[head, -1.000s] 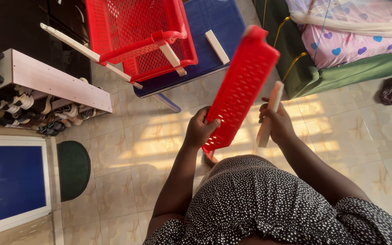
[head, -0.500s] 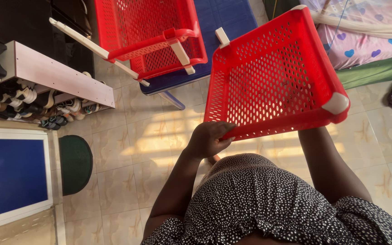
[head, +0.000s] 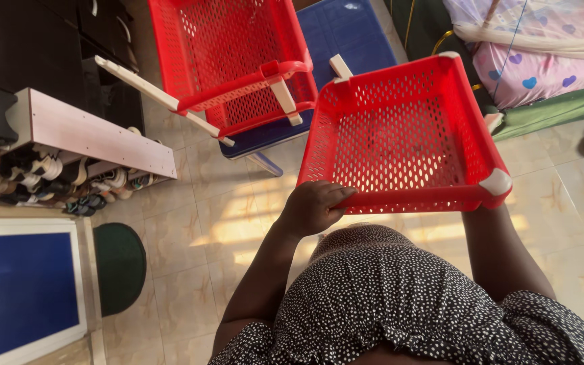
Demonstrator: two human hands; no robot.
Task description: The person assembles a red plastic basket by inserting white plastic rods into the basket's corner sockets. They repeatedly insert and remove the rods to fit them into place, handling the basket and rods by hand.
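While held level above the tiled floor (head: 190,236), a red perforated tray (head: 400,145) is carried in front of the body, its open side turned up; its near edge lies crosswise, running from the left hand to the right arm, and its far edge points toward the stack beyond. Left hand (head: 312,208): closed into a curl around the tray's near edge at the left corner, fingers wrapped under the rim. Right hand: hidden beneath the tray's near right corner, only the forearm (head: 501,257) being seen below the white corner cap (head: 497,181); whether it is clasped or flat under the tray cannot be told. Second red tray (head: 234,57): mounted on white posts (head: 157,98), tilted, lying up and to the left of the held tray, apart from it, over a blue lid or bin (head: 343,30); the left hand is the nearer of the two to it. Shoe rack (head: 69,145): at left, filled with sandals. Green mat (head: 119,267): on the floor by the rack. Bed with heart-patterned sheet (head: 549,67): at upper right. Spotted dress (head: 386,304): in the foreground.
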